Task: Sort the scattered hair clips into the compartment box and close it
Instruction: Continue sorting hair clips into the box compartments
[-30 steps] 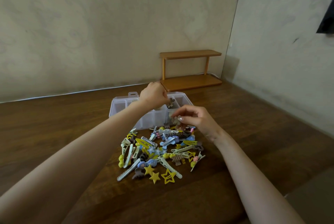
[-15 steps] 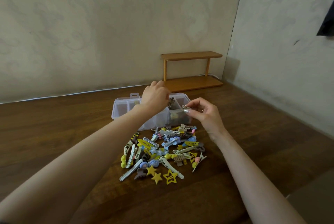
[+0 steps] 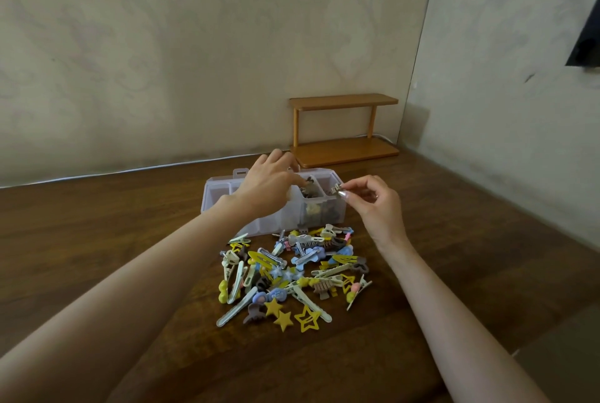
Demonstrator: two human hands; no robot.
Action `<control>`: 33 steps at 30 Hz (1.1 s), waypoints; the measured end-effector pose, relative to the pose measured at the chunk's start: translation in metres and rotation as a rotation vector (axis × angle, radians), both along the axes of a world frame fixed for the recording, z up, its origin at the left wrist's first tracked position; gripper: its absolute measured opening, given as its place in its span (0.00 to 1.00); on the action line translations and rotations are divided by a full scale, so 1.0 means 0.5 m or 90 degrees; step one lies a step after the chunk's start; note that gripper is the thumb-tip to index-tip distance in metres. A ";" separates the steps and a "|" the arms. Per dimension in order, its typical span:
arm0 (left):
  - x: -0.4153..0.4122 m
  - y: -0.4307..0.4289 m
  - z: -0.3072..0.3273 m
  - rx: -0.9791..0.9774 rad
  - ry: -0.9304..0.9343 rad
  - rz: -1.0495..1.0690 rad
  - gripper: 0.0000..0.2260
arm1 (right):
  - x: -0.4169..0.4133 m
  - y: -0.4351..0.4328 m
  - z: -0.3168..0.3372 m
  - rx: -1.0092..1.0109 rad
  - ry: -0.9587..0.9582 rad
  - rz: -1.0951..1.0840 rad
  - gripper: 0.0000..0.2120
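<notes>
- Broadly, a dark wooden bench is filling the lower half of the view and is meeting pale walls at the back and on the right.
- A small two-level wooden shelf is standing on the bench in the far corner, just behind the box and apart from it.
- A clear plastic box with several compartments is sitting open near the middle of the bench, its long side facing the person.
- A loose pile of hair clips is lying on the bench just in front of the box, between the two forearms; yellow, blue, cream and brown pieces are overlapping one another.
- The left hand is hovering over the middle of the box, its fingers bending down towards a compartment; I cannot tell whether they are holding anything, because the hand itself is hiding them.
- The right hand is hanging above the right end of the box, its thumb and forefinger pinching a small clip while its other fingers are curling loosely.
- Some brown clips are already lying in a compartment near the right end, just beside the left fingertips.
- Three yellow star clips are lying at the near edge of the pile.
- The small clip is sitting over the rightmost compartment, not touching the box.
</notes>
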State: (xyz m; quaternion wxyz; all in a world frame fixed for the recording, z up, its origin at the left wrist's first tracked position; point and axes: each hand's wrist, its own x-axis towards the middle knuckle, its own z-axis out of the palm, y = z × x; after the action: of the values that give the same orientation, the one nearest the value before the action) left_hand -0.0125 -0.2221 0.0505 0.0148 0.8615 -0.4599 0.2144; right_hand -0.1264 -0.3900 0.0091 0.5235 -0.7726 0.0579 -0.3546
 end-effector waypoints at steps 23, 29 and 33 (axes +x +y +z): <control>-0.052 0.091 -0.059 -0.303 0.148 0.014 0.09 | 0.074 0.012 0.056 -0.571 0.079 0.143 0.13; -0.053 0.094 -0.057 -0.292 0.154 0.039 0.10 | 0.085 0.032 0.057 -0.552 0.104 0.099 0.09; -0.051 0.100 -0.054 -0.298 0.163 0.064 0.09 | 0.099 0.045 0.069 -0.538 0.130 0.075 0.09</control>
State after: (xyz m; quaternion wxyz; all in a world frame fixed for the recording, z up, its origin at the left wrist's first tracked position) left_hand -0.0382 -0.1721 0.0233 0.2606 0.8767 -0.3487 0.2045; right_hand -0.0770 -0.3675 0.0434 0.1722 -0.9520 -0.0853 -0.2384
